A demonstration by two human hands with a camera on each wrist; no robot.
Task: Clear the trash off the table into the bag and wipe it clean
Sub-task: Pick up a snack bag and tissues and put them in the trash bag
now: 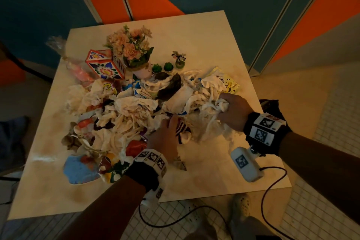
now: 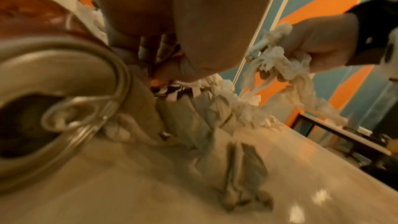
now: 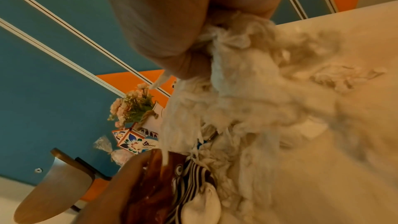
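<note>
A big heap of crumpled white tissues [image 1: 124, 121], wrappers and cans covers the middle of the pale table [image 1: 214, 35]. My right hand [image 1: 228, 107] grips a wad of tissue [image 1: 221, 106] at the heap's right edge; the wad [image 3: 234, 43] trails down from the fist [image 3: 193, 60]. My left hand [image 1: 169, 128] reaches into the heap's near side, its fingers curled on a black-and-white striped wrapper [image 1: 182, 132]. The striped wrapper [image 2: 170, 91] lies under the fingers, beside an empty drink can [image 2: 64, 91]. A dark bag [image 1: 272, 106] hangs off the table's right edge.
Toward the back stand a pot of pink flowers [image 1: 130, 46], a painted floral box [image 1: 105, 66] and small green ornaments [image 1: 168, 66]. A blue cloth [image 1: 79, 171] lies front left. A white device [image 1: 246, 163] with a cable hangs below my right wrist. A chair [image 3: 56, 185] stands to the left.
</note>
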